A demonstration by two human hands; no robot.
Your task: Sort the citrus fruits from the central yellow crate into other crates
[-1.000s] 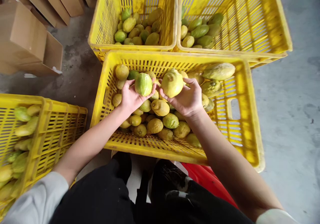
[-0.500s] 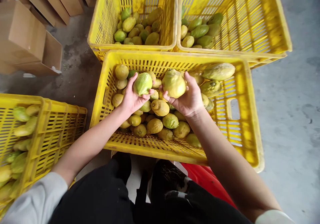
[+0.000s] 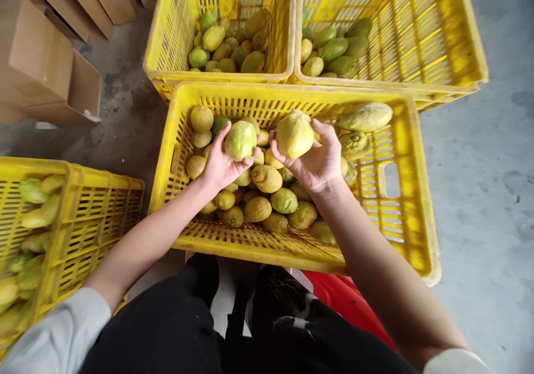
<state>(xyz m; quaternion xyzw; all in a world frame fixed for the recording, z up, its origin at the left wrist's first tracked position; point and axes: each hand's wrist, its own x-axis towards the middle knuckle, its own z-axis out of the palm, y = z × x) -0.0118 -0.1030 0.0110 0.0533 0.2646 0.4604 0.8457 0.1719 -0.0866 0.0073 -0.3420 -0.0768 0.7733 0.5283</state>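
Observation:
My left hand [image 3: 222, 165] is closed around a small green papaya-like fruit [image 3: 241, 140], its fingers curled beneath and beside it. In my right hand [image 3: 319, 160] sits a larger, paler yellow-green fruit [image 3: 295, 134], knobbly at the top end. Both fruits are held up side by side, a short gap apart, above a yellow slatted crate [image 3: 417, 196]. Inside that crate lie several yellow and greenish fruits [image 3: 267, 178], heaped at its left and middle. Two longer ones [image 3: 365, 117] rest at its far right corner.
Behind stand two more yellow crates, one at left [image 3: 167, 40] and one at right [image 3: 434, 29], both holding similar fruit. Another crate [image 3: 100, 212] with fruit is at my left. Cardboard boxes [image 3: 37, 57] stand at the far left. Something red [image 3: 346, 301] lies beside my legs.
Both fruits have turned in my hands, so the green one's pointed end no longer shows. My right hand has shifted slightly right with its fruit. The fruits in the crate have stayed put.

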